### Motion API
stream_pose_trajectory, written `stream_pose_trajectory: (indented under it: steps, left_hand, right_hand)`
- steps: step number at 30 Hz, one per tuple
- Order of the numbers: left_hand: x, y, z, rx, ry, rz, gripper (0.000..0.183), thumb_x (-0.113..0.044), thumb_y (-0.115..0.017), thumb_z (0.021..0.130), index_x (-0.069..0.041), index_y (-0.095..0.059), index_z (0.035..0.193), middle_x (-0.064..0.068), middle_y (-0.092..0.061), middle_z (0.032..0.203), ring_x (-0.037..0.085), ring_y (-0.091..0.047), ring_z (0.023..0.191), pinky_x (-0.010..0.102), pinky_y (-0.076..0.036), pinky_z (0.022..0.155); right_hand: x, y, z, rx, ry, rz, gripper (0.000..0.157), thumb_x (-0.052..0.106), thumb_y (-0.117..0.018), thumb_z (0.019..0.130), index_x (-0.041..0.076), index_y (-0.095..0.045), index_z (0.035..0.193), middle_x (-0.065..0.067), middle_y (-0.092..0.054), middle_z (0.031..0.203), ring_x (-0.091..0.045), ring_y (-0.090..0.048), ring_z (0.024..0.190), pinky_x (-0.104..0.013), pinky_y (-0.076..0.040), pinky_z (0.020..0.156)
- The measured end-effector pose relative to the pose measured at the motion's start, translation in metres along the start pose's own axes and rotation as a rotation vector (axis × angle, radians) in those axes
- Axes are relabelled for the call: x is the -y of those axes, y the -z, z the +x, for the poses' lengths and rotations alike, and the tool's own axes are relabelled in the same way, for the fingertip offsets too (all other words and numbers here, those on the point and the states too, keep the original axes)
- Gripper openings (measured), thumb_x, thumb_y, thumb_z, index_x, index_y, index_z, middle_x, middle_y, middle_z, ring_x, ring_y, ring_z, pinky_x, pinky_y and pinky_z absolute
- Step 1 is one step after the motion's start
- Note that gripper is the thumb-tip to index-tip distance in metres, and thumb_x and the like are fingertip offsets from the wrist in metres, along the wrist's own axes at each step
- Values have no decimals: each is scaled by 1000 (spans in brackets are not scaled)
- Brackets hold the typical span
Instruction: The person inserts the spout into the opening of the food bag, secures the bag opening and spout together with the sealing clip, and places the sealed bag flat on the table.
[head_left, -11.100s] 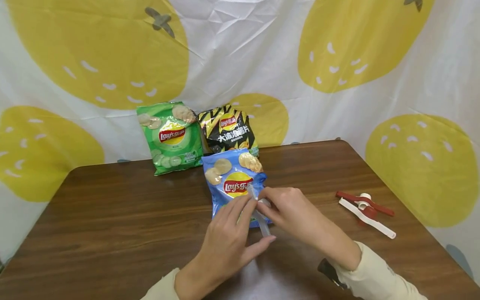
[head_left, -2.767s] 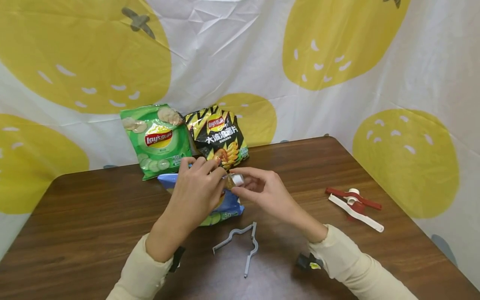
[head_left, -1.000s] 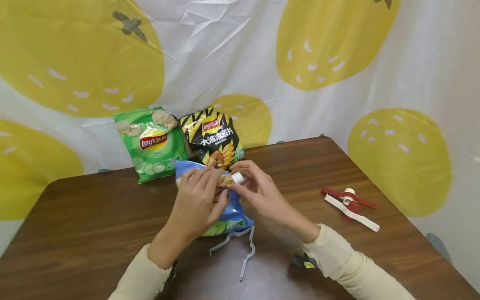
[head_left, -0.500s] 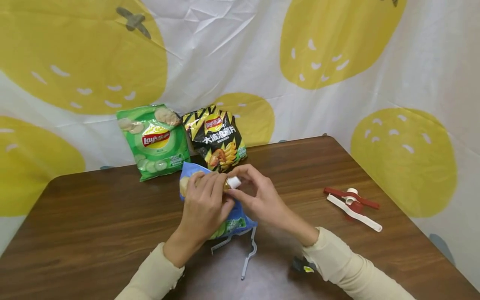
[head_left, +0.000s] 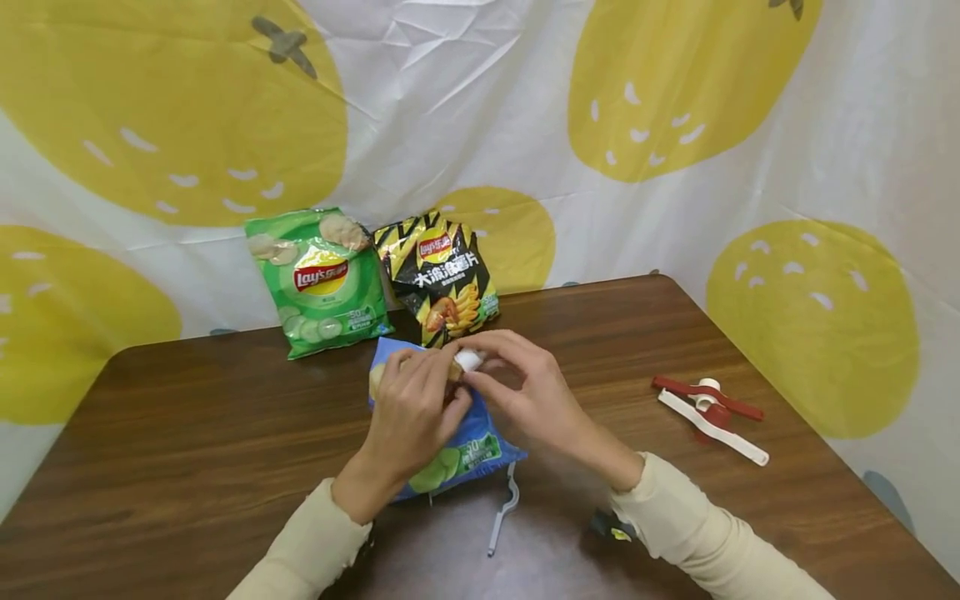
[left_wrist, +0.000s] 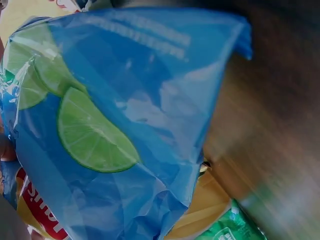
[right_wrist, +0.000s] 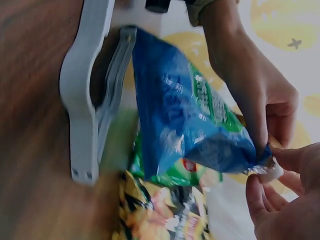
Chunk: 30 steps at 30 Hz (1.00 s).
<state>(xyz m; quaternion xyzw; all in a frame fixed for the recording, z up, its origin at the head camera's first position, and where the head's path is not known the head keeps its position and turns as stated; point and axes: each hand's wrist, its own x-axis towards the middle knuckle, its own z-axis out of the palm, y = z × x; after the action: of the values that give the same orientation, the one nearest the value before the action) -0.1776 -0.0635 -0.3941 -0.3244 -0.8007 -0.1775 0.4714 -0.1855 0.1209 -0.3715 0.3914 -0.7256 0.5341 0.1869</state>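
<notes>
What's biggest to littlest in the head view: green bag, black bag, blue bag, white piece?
Green bag
Black bag
White piece
Blue bag: bigger than the white piece, otherwise unsure; left hand hides some.

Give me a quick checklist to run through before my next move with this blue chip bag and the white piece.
1. Left hand gripping the blue bag near its mouth: ok.
2. Right hand holding the white piece by the fingertips: ok.
3. White piece properly seated in the bag's mouth: cannot tell, fingers and crumpled film cover the join.
4. Grey clip open: ok, its arms stand apart.
5. Grey clip fully in sight from the head view: not ok, the blue bag hides part of it.
6. Red and white clips out of the hands' way: ok, they lie off to the right.
</notes>
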Motion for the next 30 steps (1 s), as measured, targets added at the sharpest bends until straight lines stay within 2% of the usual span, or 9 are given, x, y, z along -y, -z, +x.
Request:
stream_pose_trajectory:
  steps: [3,6,8,11,13,16,21,25,30]
  left_hand:
    - [5,1,0,-2,14,-14,36,-11,-63,85,6,-64,116,16,-71,98,28,-68,88,45,-47,81]
    - [11,4,-1,1,25,-25,36,-10,-63,86,6,-64,118,16,-70,100,28,-67,91,47,-46,84]
    - [15,6,-3,1,29,-35,37,-10,-63,86,6,-64,120,17,-69,103,30,-66,94,48,-45,86]
    - [21,6,-6,-19,26,-56,39,-9,-63,87,5,-63,123,17,-68,105,31,-64,96,49,-43,86]
    - [25,5,-7,-54,18,-78,41,-8,-62,87,4,-62,126,17,-68,106,33,-63,96,50,-42,85]
    - [31,3,-9,-103,7,-110,44,-6,-62,86,3,-62,129,18,-68,107,35,-63,97,51,-41,85]
    - [39,4,-11,-105,67,-189,43,-3,-64,85,2,-63,128,15,-68,106,33,-62,98,50,-40,86]
    - [47,5,-12,-73,158,-246,41,-2,-68,84,3,-64,125,13,-68,104,30,-61,99,50,-39,91]
    - [51,4,-13,-33,192,-247,45,-2,-69,82,3,-63,126,15,-69,109,31,-62,100,51,-39,95]
  right_hand:
    - [5,9,3,-8,47,-100,33,1,-69,91,2,-63,124,-8,-67,111,-19,-65,94,-31,-55,82]
    - [12,22,4,-23,72,-187,26,2,-68,92,4,-65,118,-4,-68,100,-16,-64,89,-29,-54,78]
    - [12,30,-1,30,72,-214,19,-1,-66,93,5,-66,110,-2,-68,93,-14,-63,84,-28,-54,76]
    - [8,37,-16,227,51,-278,16,-4,-64,91,6,-69,102,0,-68,89,-11,-63,81,-26,-54,74]
    - [1,36,-30,391,53,-341,20,-6,-63,88,7,-71,100,-1,-70,92,-12,-63,86,-27,-54,78]
    - [-6,28,-50,582,70,-454,23,-4,-63,85,8,-74,102,1,-71,102,-12,-61,98,-28,-52,86]
    - [-8,19,-66,755,105,-568,25,0,-66,85,12,-74,105,-1,-65,117,-18,-55,111,-33,-47,98]
    - [-5,15,-70,798,139,-641,21,6,-72,84,14,-73,103,1,-59,113,-17,-53,107,-32,-47,95]
    - [-2,13,-74,781,153,-664,13,16,-77,84,16,-74,97,3,-55,107,-14,-53,98,-31,-48,90]
